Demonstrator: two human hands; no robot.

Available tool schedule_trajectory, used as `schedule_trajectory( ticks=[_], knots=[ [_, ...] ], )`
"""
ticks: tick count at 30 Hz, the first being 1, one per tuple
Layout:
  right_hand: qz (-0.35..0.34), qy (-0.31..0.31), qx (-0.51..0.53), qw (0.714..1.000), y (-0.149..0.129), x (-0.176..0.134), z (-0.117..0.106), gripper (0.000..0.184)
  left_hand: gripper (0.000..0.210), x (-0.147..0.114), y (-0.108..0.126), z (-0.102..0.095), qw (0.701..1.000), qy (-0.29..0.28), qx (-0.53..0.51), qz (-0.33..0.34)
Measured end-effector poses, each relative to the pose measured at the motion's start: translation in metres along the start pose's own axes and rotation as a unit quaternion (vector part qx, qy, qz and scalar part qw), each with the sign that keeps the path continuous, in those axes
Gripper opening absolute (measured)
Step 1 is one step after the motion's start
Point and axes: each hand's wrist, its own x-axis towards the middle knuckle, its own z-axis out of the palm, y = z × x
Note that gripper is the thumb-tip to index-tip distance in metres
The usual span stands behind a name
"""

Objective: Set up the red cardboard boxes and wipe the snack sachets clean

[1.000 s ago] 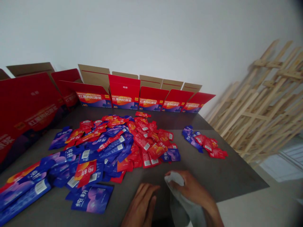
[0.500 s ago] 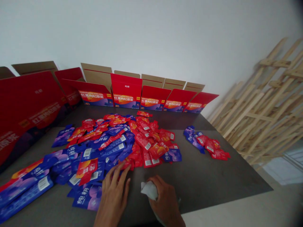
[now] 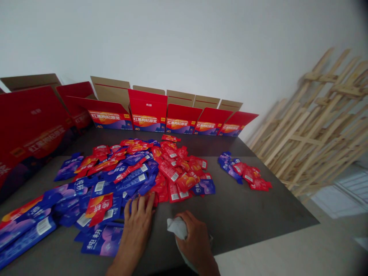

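Observation:
A big heap of red and blue sachets (image 3: 126,176) covers the dark table (image 3: 244,214). My left hand (image 3: 136,222) lies flat with fingers spread at the heap's near edge, its fingertips on the sachets. My right hand (image 3: 192,239) is closed around a crumpled whitish bag (image 3: 176,226) just right of it, near the table's front edge. A smaller pile of sachets (image 3: 244,172) sits apart at the right.
A row of open red cartons (image 3: 178,119) stands along the wall at the back. A larger red carton (image 3: 28,126) stands at the left. Wooden frames (image 3: 322,122) lean against the wall to the right, beyond the table's edge.
My left hand has reached forward from the table's front edge onto the heap of sachets. My right hand with the whitish bag has shifted left and slightly forward.

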Motion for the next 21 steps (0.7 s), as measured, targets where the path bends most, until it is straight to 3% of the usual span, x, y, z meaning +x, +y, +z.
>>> schedule_trajectory(
  ticks=[6,9,15,21],
  knots=[
    [0.004,0.003,0.007,1.0,-0.001,0.0,-0.001,0.036,0.048,0.0,-0.008,-0.022,0.997,-0.017,-0.027,-0.076],
    [0.0,0.008,0.011,1.0,0.001,-0.001,0.0,0.036,0.057,-0.02,-0.018,-0.022,0.996,-0.005,-0.019,-0.086],
    [0.003,0.004,0.024,1.0,0.001,-0.001,-0.001,0.033,0.055,-0.064,-0.038,-0.014,0.999,-0.015,-0.031,-0.018],
    [0.01,0.0,0.035,0.999,0.0,-0.001,-0.002,0.035,0.048,-0.097,-0.041,-0.019,0.997,-0.012,-0.021,-0.074]
  ],
)
